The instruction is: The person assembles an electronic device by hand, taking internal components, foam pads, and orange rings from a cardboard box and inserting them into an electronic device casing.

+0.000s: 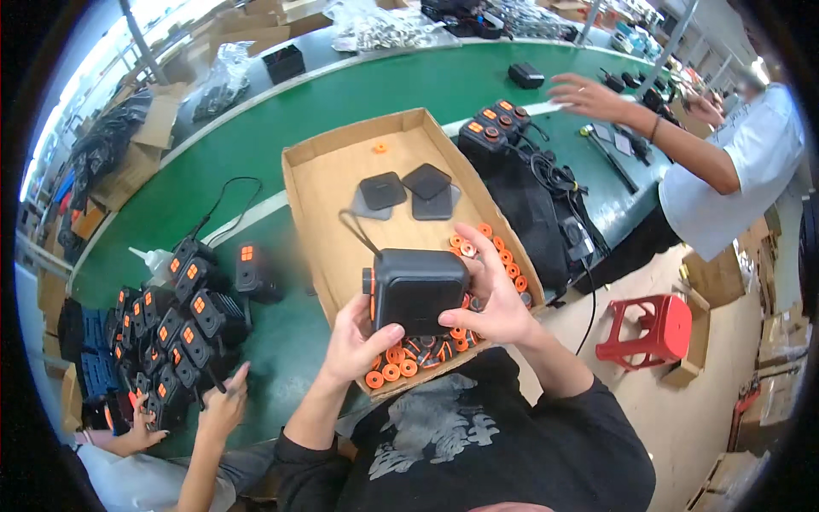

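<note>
Both my hands hold a black, box-shaped device (421, 294) with rounded corners, a wrist-strap loop and a round knob edged in orange on its left side. My left hand (357, 341) grips its lower left, thumb on the near face. My right hand (495, 299) wraps its right side, thumb pressed on the lower corner. Below the device is a shallow cardboard tray (328, 162). Orange ring-shaped knobs (391, 372) lie along its near end and right side, partly hidden by my hands and the device. Several dark square pads (382, 190) lie toward its far end.
Black devices with orange squares (183, 333) crowd the bench at left, where a co-worker's hands (223, 405) reach in. A second co-worker's arm (682, 141) extends over the green belt (426, 81) at right. More devices (495, 128) and cables stand beside the tray. A red stool (657, 331) stands on the floor.
</note>
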{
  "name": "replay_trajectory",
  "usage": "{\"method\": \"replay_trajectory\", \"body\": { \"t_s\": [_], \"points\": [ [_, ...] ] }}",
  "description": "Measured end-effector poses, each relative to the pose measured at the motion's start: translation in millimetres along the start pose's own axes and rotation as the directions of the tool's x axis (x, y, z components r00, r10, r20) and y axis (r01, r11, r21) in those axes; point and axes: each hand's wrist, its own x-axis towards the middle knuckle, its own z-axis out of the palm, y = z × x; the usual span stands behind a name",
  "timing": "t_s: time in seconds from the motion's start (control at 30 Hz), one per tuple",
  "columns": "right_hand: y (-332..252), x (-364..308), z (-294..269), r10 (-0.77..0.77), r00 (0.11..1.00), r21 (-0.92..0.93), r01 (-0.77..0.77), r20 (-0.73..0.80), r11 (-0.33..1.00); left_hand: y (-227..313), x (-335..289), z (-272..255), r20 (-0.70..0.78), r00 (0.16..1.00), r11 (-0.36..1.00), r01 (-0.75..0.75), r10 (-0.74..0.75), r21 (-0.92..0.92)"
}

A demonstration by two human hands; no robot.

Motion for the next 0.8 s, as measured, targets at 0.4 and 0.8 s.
{"method": "replay_trajectory", "body": {
  "t_s": [0.4, 0.8],
  "points": [
    [-6.5, 10.6, 12.8, -0.48, 0.867, -0.864, 0.339, 0.134, 0.372, -15.8, 5.4, 1.1, -0.067, 0.996, 0.98, 0.04, -0.054, -0.197],
    [6.2, 29.3, 25.4, -0.521, 0.72, -0.84, 0.542, 0.459, 0.009, -25.8, 3.9, -4.5, -0.138, 0.989, 0.996, -0.059, 0.049, -0.071]
  ]
}}
